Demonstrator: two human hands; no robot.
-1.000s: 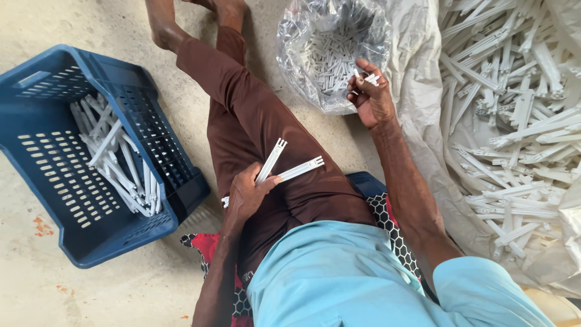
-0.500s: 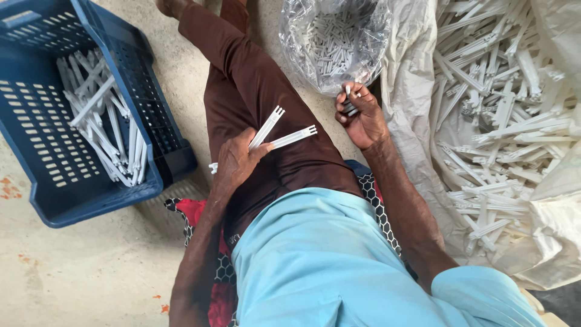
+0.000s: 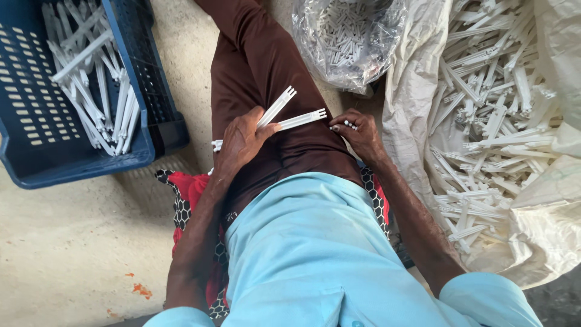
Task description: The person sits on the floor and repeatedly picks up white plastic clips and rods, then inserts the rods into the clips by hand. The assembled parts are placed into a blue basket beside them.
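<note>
Two long white plastic strips (image 3: 284, 115) were gripped over the lap in the closed left hand (image 3: 242, 142), their long axes fanned up and to the right. Small white pins (image 3: 350, 125) were pinched in the curled right hand (image 3: 360, 133), just beside the strip ends.

soft, even daylight — faint shadows, mild glare on clear plastic — sharp focus throughout
</note>
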